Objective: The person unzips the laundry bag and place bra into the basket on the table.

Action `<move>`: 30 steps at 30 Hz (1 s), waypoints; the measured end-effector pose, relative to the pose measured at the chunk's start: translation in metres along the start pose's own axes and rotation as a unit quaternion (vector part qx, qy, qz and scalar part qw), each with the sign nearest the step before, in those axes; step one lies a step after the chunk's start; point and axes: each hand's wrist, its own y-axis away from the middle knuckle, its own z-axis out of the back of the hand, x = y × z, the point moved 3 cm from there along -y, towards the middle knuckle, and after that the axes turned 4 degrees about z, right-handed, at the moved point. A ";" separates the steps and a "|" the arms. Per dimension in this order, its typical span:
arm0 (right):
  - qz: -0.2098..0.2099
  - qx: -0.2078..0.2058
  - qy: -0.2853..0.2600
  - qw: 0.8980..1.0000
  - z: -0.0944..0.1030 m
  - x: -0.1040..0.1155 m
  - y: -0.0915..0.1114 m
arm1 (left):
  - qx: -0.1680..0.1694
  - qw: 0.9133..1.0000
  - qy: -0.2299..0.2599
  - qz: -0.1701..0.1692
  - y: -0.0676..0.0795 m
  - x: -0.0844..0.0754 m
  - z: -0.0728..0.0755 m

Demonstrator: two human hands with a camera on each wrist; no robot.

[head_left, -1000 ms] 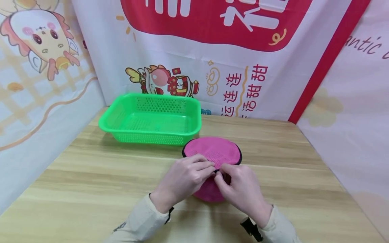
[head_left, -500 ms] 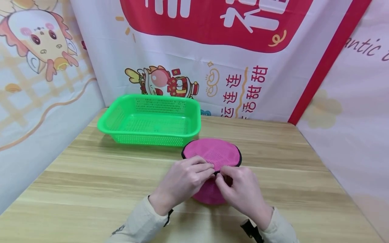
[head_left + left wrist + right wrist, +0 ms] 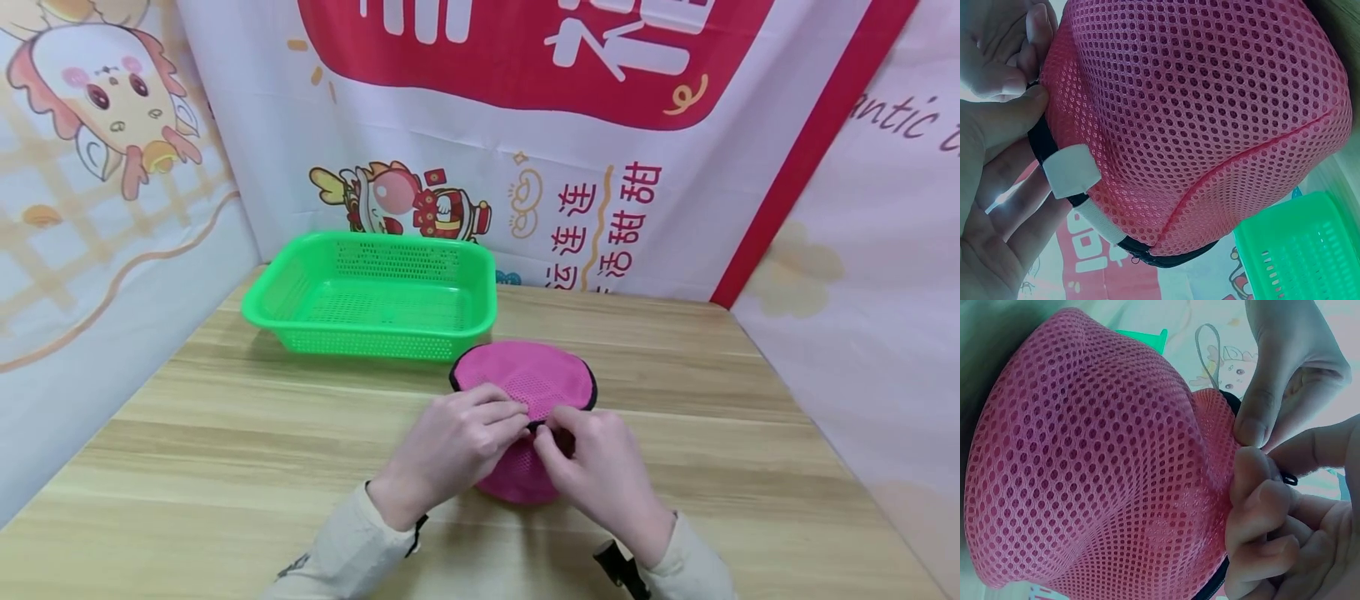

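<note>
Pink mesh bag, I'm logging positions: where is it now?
In the head view, the pink mesh bag is just right of centre, nearer than the green basket and to its right, gripped by the left hand and right hand.

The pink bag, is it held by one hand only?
No, the left hand and the right hand both pinch the pink bag at its black edge.

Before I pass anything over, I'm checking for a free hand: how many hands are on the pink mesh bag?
2: the left hand pinches the black edge of the pink mesh bag; the right hand pinches it close beside, to the right.
</note>
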 end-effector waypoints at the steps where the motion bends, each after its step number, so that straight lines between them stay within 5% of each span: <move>1: 0.001 0.002 -0.004 1.000 0.000 0.000 0.000 | 0.000 1.000 0.002 0.002 0.000 0.000 0.000; 9: 0.023 -0.003 -0.048 0.999 -0.001 0.004 0.000 | -0.010 1.000 -0.009 -0.002 0.000 -0.003 -0.001; 30: 0.028 -0.015 -0.026 0.999 0.000 -0.001 0.002 | -0.010 0.999 -0.020 -0.028 -0.002 -0.004 -0.002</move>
